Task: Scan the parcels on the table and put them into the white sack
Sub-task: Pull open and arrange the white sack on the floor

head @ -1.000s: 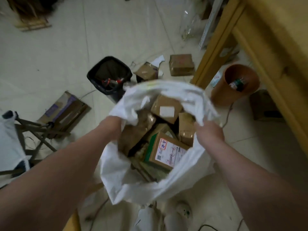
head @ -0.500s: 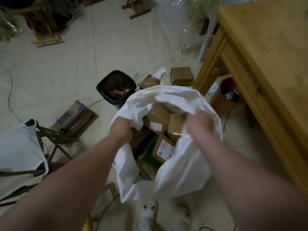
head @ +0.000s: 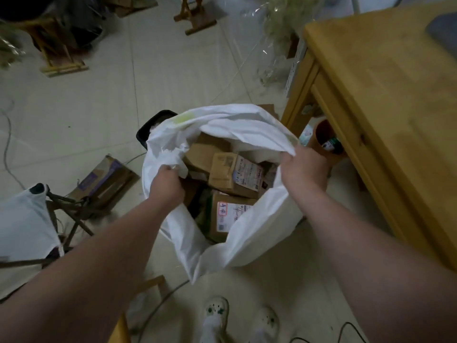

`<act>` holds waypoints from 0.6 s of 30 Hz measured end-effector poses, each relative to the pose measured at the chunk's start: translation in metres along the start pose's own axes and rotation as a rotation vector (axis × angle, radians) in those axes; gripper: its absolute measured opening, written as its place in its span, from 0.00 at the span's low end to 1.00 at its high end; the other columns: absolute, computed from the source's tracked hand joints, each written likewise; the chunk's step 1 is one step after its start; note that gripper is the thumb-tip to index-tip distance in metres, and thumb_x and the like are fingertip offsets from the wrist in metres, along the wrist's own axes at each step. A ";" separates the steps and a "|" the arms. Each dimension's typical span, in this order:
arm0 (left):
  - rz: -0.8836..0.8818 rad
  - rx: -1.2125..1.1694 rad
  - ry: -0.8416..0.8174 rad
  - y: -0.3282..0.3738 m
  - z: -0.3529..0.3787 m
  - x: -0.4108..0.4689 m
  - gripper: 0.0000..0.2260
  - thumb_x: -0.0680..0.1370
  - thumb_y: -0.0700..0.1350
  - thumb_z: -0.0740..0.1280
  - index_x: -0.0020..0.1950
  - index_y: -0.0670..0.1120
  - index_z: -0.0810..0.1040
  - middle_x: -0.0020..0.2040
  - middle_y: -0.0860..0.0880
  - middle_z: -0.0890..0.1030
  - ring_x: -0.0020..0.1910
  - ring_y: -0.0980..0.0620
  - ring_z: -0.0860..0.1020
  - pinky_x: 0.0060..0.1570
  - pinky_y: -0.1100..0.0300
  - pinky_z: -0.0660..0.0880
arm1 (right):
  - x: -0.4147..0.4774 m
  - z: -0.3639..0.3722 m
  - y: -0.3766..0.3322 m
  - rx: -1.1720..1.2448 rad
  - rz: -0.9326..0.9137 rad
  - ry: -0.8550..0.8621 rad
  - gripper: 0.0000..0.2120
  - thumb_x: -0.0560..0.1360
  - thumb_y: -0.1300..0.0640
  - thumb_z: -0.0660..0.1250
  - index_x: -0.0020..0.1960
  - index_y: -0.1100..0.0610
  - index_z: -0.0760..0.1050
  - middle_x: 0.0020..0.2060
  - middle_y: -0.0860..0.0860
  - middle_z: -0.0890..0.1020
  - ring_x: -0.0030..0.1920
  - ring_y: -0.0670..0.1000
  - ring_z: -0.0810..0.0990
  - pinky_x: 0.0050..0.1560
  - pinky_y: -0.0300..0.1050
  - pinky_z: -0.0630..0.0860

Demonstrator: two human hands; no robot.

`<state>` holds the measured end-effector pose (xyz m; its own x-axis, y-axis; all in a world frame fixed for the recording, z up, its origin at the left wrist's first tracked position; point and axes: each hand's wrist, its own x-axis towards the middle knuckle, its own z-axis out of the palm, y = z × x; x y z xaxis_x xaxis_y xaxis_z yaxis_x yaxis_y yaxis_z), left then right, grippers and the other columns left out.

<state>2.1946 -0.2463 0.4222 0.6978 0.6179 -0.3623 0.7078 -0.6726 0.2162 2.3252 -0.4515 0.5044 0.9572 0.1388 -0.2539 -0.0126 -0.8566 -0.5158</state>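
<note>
The white sack (head: 257,233) stands open on the floor in front of me, holding several brown cardboard parcels. One parcel (head: 235,175) lies on top with a white label. Below it a second labelled parcel (head: 230,215) shows a red mark. My left hand (head: 167,181) grips the sack's left rim. On the right rim, my right hand (head: 303,169) holds the fabric and lifts it. The wooden table (head: 385,95) stands at the right.
A black bin (head: 152,126) is half hidden behind the sack. A brown round bin (head: 326,142) sits under the table edge. A flattened cardboard box (head: 105,178) and a folding stool with white cloth (head: 27,219) are at the left. My shoes (head: 215,315) are below.
The camera view has tilted up, showing more of the table and floor. Both hands have pulled the sack's rim up and apart, and the parcels inside have shifted.
</note>
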 end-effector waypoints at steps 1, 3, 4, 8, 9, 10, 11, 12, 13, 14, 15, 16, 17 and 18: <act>-0.027 -0.004 0.023 -0.001 0.002 0.001 0.17 0.74 0.32 0.62 0.63 0.37 0.74 0.65 0.37 0.69 0.59 0.39 0.72 0.47 0.60 0.66 | 0.006 -0.001 0.006 -0.008 0.024 0.022 0.13 0.82 0.51 0.58 0.58 0.57 0.76 0.49 0.55 0.78 0.51 0.56 0.78 0.48 0.50 0.77; -0.086 -0.005 0.063 -0.008 0.005 0.003 0.17 0.74 0.32 0.63 0.63 0.36 0.73 0.65 0.37 0.68 0.57 0.38 0.73 0.47 0.58 0.67 | 0.017 0.003 0.013 -0.016 0.037 0.043 0.15 0.82 0.51 0.58 0.62 0.57 0.75 0.57 0.56 0.79 0.57 0.58 0.78 0.54 0.52 0.76; -0.103 -0.007 0.086 -0.009 0.007 0.004 0.16 0.74 0.32 0.63 0.61 0.36 0.73 0.65 0.37 0.68 0.56 0.37 0.74 0.46 0.57 0.68 | 0.022 0.008 0.014 -0.011 0.027 0.046 0.15 0.82 0.51 0.58 0.64 0.57 0.75 0.59 0.56 0.79 0.60 0.59 0.78 0.56 0.52 0.76; -0.164 -0.076 0.204 -0.010 0.017 0.010 0.13 0.74 0.30 0.63 0.58 0.35 0.73 0.64 0.37 0.68 0.54 0.37 0.74 0.49 0.53 0.71 | 0.043 0.026 0.021 -0.018 0.019 0.091 0.15 0.83 0.53 0.56 0.64 0.57 0.74 0.62 0.57 0.77 0.62 0.59 0.76 0.56 0.53 0.74; -0.180 -0.097 0.232 -0.012 0.022 0.013 0.14 0.73 0.30 0.63 0.58 0.34 0.72 0.65 0.37 0.67 0.55 0.37 0.74 0.51 0.51 0.72 | 0.051 0.030 0.028 -0.023 0.026 0.120 0.14 0.83 0.53 0.56 0.63 0.57 0.74 0.61 0.58 0.78 0.61 0.60 0.76 0.55 0.53 0.75; -0.197 -0.110 0.242 -0.014 0.029 0.017 0.15 0.73 0.30 0.62 0.60 0.34 0.72 0.66 0.36 0.67 0.56 0.36 0.73 0.53 0.51 0.72 | 0.058 0.036 0.035 -0.032 0.026 0.150 0.13 0.83 0.54 0.57 0.63 0.57 0.74 0.60 0.58 0.78 0.60 0.60 0.77 0.53 0.53 0.75; -0.215 -0.109 0.222 -0.019 0.039 0.021 0.16 0.74 0.30 0.62 0.61 0.34 0.71 0.67 0.36 0.66 0.57 0.36 0.73 0.54 0.50 0.71 | 0.063 0.045 0.045 -0.053 0.017 0.176 0.12 0.83 0.54 0.57 0.63 0.56 0.73 0.60 0.58 0.77 0.60 0.60 0.77 0.53 0.53 0.75; -0.234 -0.084 0.158 -0.024 0.053 0.025 0.17 0.75 0.32 0.62 0.64 0.34 0.70 0.68 0.36 0.66 0.58 0.36 0.72 0.54 0.51 0.71 | 0.066 0.055 0.054 -0.087 -0.003 0.187 0.13 0.82 0.55 0.59 0.65 0.55 0.71 0.61 0.58 0.76 0.61 0.60 0.76 0.53 0.54 0.75; -0.243 -0.040 0.061 -0.033 0.071 0.032 0.18 0.75 0.34 0.63 0.65 0.35 0.69 0.68 0.36 0.66 0.59 0.37 0.72 0.55 0.51 0.71 | 0.067 0.068 0.065 -0.139 -0.034 0.169 0.16 0.81 0.55 0.61 0.68 0.53 0.68 0.63 0.57 0.74 0.62 0.59 0.74 0.54 0.54 0.75; -0.238 -0.002 -0.041 -0.041 0.090 0.036 0.19 0.75 0.36 0.63 0.66 0.35 0.70 0.66 0.36 0.67 0.60 0.38 0.72 0.55 0.52 0.71 | 0.067 0.082 0.076 -0.209 -0.064 0.117 0.20 0.80 0.56 0.62 0.71 0.51 0.65 0.65 0.56 0.71 0.63 0.59 0.72 0.56 0.54 0.74; -0.220 0.016 -0.110 -0.047 0.108 0.038 0.18 0.75 0.38 0.63 0.65 0.36 0.71 0.65 0.36 0.69 0.60 0.39 0.73 0.55 0.53 0.72 | 0.066 0.098 0.085 -0.285 -0.092 0.043 0.23 0.79 0.57 0.63 0.72 0.50 0.63 0.67 0.56 0.69 0.64 0.58 0.70 0.58 0.53 0.72; -0.204 0.017 -0.141 -0.051 0.125 0.039 0.18 0.75 0.38 0.63 0.64 0.36 0.72 0.63 0.37 0.71 0.58 0.40 0.74 0.53 0.54 0.73 | 0.065 0.114 0.094 -0.358 -0.124 -0.041 0.24 0.78 0.57 0.63 0.73 0.50 0.63 0.67 0.55 0.68 0.65 0.58 0.69 0.60 0.52 0.70; -0.195 -0.001 -0.145 -0.052 0.140 0.040 0.18 0.74 0.38 0.63 0.63 0.36 0.73 0.62 0.37 0.71 0.56 0.40 0.75 0.50 0.55 0.73 | 0.063 0.129 0.103 -0.422 -0.165 -0.129 0.23 0.78 0.58 0.63 0.72 0.50 0.65 0.68 0.54 0.68 0.66 0.57 0.68 0.62 0.52 0.69; -0.195 -0.024 -0.147 -0.051 0.153 0.040 0.17 0.74 0.37 0.64 0.63 0.37 0.72 0.62 0.38 0.70 0.55 0.40 0.75 0.49 0.55 0.73 | 0.060 0.144 0.111 -0.459 -0.209 -0.220 0.22 0.78 0.59 0.62 0.71 0.51 0.67 0.68 0.54 0.68 0.67 0.57 0.67 0.64 0.52 0.67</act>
<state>2.1698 -0.2495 0.2581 0.5258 0.6680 -0.5266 0.8310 -0.5355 0.1504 2.3401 -0.4668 0.3142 0.8422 0.3877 -0.3748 0.3460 -0.9216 -0.1758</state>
